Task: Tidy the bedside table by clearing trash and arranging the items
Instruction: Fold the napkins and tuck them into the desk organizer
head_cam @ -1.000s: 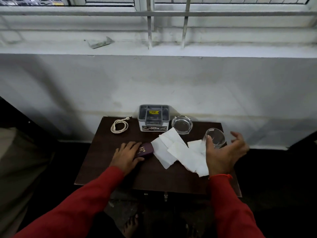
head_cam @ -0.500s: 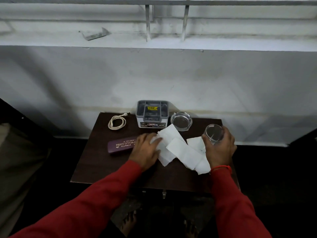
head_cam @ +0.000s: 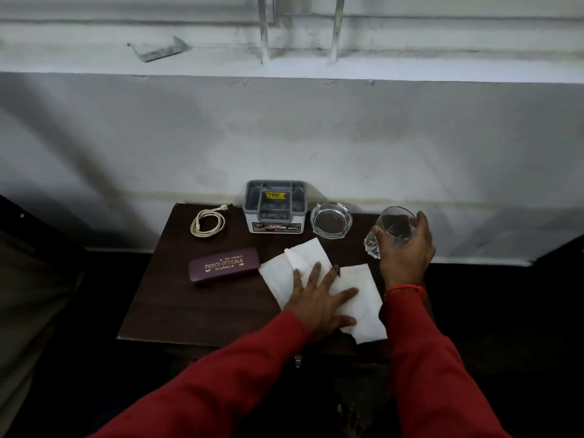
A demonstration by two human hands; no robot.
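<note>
The left hand [head_cam: 319,298] lies flat on the white paper napkins [head_cam: 303,263] at the near right of the dark worktop [head_cam: 177,298], fingers spread wide and hiding their middle. The right hand [head_cam: 406,248] has its fingers wrapped round a clear glass [head_cam: 393,224], tilted at the right edge. Left lies a maroon glasses case [head_cam: 224,264]. Farther back stand a coiled cable [head_cam: 207,222], a grey organiser box [head_cam: 274,205] and a glass ashtray [head_cam: 331,219].

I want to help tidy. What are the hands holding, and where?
Right hand grips the drinking glass around its side. Left hand lies flat on the tissues, holding nothing.
</note>
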